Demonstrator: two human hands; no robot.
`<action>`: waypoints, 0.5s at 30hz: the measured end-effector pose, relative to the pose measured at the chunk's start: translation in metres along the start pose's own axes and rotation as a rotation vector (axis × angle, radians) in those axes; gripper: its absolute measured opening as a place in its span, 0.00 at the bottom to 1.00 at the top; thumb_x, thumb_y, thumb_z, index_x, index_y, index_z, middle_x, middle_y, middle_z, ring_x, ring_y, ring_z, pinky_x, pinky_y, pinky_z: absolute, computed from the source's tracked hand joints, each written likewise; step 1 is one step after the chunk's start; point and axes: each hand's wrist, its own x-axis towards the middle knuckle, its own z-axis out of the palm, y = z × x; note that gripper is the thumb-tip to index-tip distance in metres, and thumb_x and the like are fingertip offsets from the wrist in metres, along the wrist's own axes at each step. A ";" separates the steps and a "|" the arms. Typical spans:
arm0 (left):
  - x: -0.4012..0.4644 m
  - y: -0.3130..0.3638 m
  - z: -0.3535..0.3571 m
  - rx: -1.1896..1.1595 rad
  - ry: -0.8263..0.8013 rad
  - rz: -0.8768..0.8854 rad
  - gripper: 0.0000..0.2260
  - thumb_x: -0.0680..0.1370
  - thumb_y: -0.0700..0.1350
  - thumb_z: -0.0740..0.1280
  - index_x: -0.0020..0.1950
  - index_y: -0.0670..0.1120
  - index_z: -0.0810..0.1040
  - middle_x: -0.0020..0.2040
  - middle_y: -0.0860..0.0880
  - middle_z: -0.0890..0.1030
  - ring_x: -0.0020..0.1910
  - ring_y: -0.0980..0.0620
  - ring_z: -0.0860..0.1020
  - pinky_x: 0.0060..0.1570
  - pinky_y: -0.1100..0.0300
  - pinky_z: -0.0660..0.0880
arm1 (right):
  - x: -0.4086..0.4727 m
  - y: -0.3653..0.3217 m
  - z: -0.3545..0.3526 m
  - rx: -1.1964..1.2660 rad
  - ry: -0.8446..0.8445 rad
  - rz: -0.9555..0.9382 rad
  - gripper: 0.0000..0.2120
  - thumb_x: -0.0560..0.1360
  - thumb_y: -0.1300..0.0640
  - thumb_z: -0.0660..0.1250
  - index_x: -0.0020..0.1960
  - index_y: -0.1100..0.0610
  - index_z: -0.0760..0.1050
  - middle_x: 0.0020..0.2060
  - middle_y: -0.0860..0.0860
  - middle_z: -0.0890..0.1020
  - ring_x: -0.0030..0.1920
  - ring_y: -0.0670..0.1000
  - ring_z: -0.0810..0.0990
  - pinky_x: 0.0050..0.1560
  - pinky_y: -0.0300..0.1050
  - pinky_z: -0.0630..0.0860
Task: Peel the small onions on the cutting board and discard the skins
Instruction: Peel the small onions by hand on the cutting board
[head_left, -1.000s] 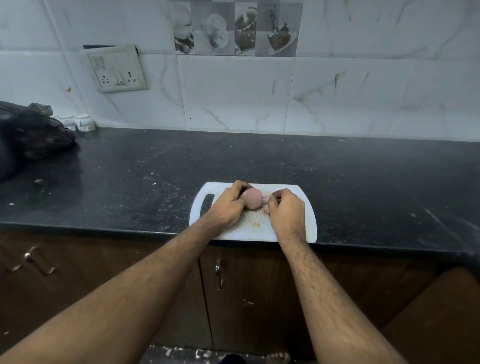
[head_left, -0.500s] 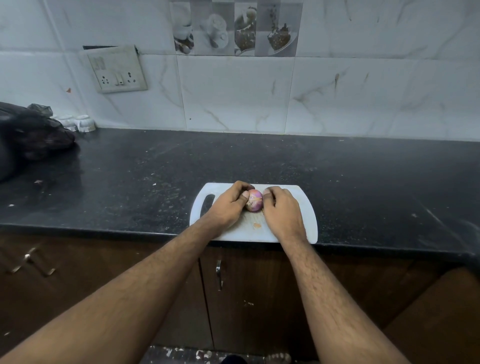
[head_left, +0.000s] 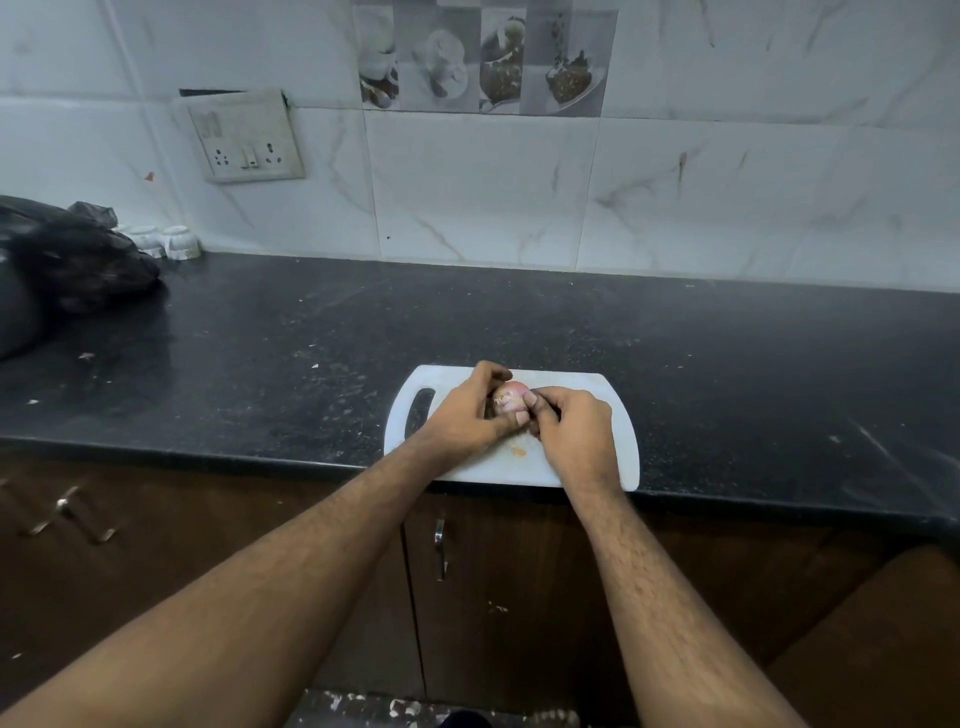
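A small pink onion (head_left: 511, 396) is held just above the white cutting board (head_left: 613, 415), pinched between both hands. My left hand (head_left: 467, 415) wraps it from the left, thumb pressed on its near side. From the right, my right hand (head_left: 571, 431) closes in, fingertips on the onion's surface. Most of the onion is hidden by fingers. A small orange-brown scrap of skin (head_left: 518, 451) lies on the board below the hands. No other onions show.
The board sits at the front edge of a black stone counter (head_left: 519, 322). A black plastic bag (head_left: 67, 260) and two small white cups (head_left: 166, 240) stand at the far left by the tiled wall. Wooden cabinets with metal handles (head_left: 439, 545) are below.
The onion has been turned in my fingers and both hands have closed tighter around it, covering more of it. The right hand shifted slightly left onto it.
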 end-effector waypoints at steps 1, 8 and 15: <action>0.000 0.000 0.000 -0.017 0.014 -0.002 0.21 0.79 0.47 0.74 0.69 0.46 0.70 0.62 0.47 0.80 0.60 0.49 0.80 0.62 0.55 0.78 | -0.001 -0.001 0.001 -0.024 -0.006 -0.019 0.11 0.83 0.53 0.65 0.56 0.54 0.86 0.39 0.48 0.86 0.40 0.46 0.82 0.43 0.41 0.78; 0.001 0.000 -0.004 0.023 0.006 0.031 0.11 0.82 0.47 0.70 0.61 0.46 0.74 0.55 0.47 0.83 0.56 0.48 0.81 0.59 0.51 0.78 | -0.006 -0.003 0.008 -0.205 -0.025 -0.128 0.14 0.83 0.56 0.62 0.66 0.53 0.79 0.53 0.51 0.86 0.52 0.53 0.82 0.53 0.49 0.79; 0.001 -0.001 -0.006 -0.007 -0.060 -0.019 0.13 0.77 0.46 0.70 0.60 0.52 0.72 0.55 0.46 0.82 0.56 0.45 0.80 0.62 0.43 0.77 | -0.006 -0.003 0.007 -0.174 -0.034 -0.075 0.11 0.81 0.51 0.66 0.60 0.52 0.82 0.43 0.48 0.85 0.41 0.47 0.80 0.42 0.44 0.77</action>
